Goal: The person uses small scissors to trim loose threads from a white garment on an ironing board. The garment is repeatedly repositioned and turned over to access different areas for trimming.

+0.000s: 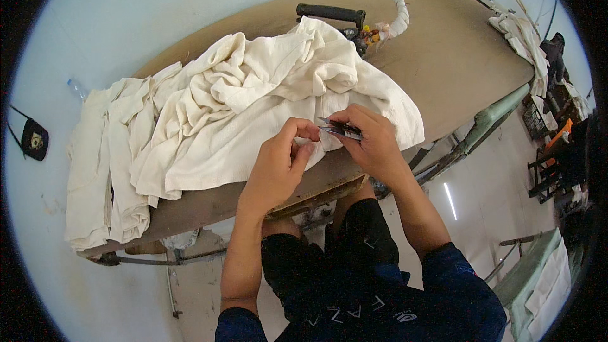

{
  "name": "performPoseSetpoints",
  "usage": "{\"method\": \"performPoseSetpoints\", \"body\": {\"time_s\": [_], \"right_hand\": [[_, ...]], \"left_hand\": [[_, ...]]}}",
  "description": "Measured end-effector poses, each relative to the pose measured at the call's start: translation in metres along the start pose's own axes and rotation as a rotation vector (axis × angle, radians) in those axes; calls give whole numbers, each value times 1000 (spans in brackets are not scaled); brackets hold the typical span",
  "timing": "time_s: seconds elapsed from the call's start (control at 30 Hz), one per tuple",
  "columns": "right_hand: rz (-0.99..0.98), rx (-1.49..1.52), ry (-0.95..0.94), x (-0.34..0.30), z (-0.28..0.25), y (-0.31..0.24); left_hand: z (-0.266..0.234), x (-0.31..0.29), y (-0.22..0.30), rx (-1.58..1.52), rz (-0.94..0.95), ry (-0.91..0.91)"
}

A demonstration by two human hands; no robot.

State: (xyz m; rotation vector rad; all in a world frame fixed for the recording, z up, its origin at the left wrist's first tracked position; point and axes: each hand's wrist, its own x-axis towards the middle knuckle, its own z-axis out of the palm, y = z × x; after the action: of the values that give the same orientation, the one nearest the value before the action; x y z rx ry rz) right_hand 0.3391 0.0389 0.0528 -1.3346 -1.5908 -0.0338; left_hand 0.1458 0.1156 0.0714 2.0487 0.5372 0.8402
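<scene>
A cream cloth garment lies rumpled across the padded table in front of me, its near edge just beyond my hands. My right hand is closed on a pair of thread snips, the pointed blades aimed left toward my other hand. Close to those tips, my left hand has thumb and forefinger brought together over the garment's edge. Whatever they pinch is too small to make out.
Behind the garment, an iron with a black handle stands by a white-wrapped hose. Folded cream garments hang over the left end of the brown ironing table. More cloth lies at its right end. A green-covered table stands lower right.
</scene>
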Motion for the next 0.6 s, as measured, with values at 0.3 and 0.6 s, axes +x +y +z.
{"method": "performPoseSetpoints", "body": {"time_s": [0.3,0.6], "right_hand": [[-33,7,1,14,0,1],[279,239,-89,-41,-5,-63]], "left_hand": [[-14,6,-3,-1,-113,-202],[-15,2,-11,-367,-217,-183]]}}
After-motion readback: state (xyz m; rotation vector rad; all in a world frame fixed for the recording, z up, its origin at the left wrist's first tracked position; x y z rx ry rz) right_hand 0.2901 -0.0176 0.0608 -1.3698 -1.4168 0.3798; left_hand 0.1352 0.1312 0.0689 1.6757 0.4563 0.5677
